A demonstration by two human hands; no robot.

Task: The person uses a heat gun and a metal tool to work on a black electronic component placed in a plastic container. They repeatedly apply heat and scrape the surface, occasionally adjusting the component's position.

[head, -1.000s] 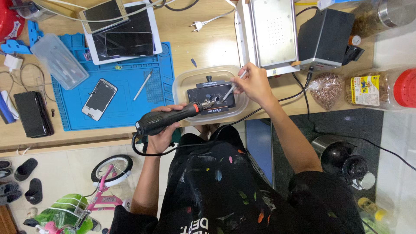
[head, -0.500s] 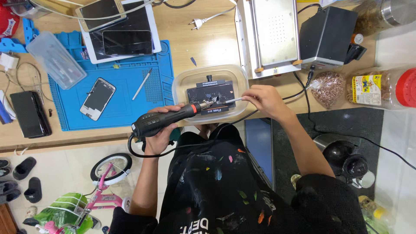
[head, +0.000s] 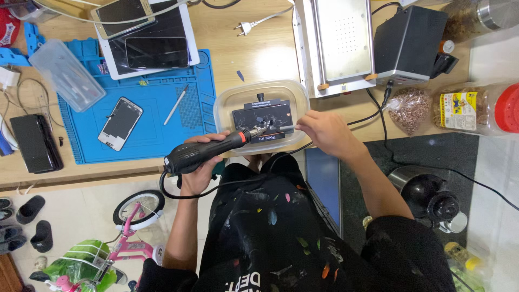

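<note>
On the wooden desk (head: 259, 48), the clear plastic tub (head: 227, 103) holding a black flat device (head: 263, 114) sits between the blue rubber work mat (head: 157, 130) at left and the grey metal plate machine (head: 335, 43) behind right.

My view: a cluttered light wooden workbench (head: 259, 48).
On it lay a blue silicone repair mat (head: 151, 130), a clear plastic tub (head: 230, 103), a black wallet-like case (head: 35, 143) and a white plug (head: 243, 27).

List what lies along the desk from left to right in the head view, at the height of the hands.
Black case → phone with dark screen on the blue mat → left hand gripping the black rotary tool → clear plastic tub → right hand → bag of brown bits → red-lidded jar.
</note>
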